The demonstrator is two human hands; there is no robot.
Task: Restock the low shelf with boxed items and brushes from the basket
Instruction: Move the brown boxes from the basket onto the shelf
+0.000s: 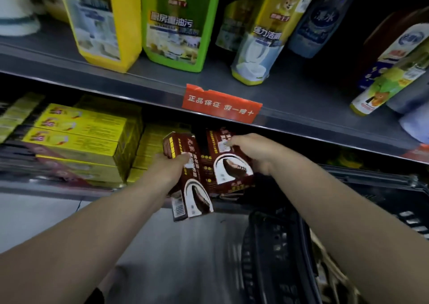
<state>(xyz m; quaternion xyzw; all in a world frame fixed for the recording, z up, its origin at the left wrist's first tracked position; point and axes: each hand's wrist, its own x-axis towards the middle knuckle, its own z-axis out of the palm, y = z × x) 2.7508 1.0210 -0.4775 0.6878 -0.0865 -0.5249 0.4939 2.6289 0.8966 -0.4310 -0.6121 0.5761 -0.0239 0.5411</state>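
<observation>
Dark-red boxes [209, 166], yellow cartons [76, 136], red shelf tag [220, 103], black basket [278, 245]

On the upper grey metal shelf [162, 83], standing in a row from left to right: a yellow bottle [97, 25], a green bottle [178, 25], a yellow bottle with a toilet on its label [257, 50], a blue bottle [322, 18], then a white-and-blue bottle [392, 53] just beside a yellow-green can [380, 90]. Fixed to its front edge, a red label [221, 104] with white characters. On the low shelf [34, 186] beneath, at the left, yellow boxes [79, 139] stacked flat in several layers, somewhat blurred. Down on the grey floor [174, 252], at the lower right, a dark plastic basket [274, 257].
</observation>
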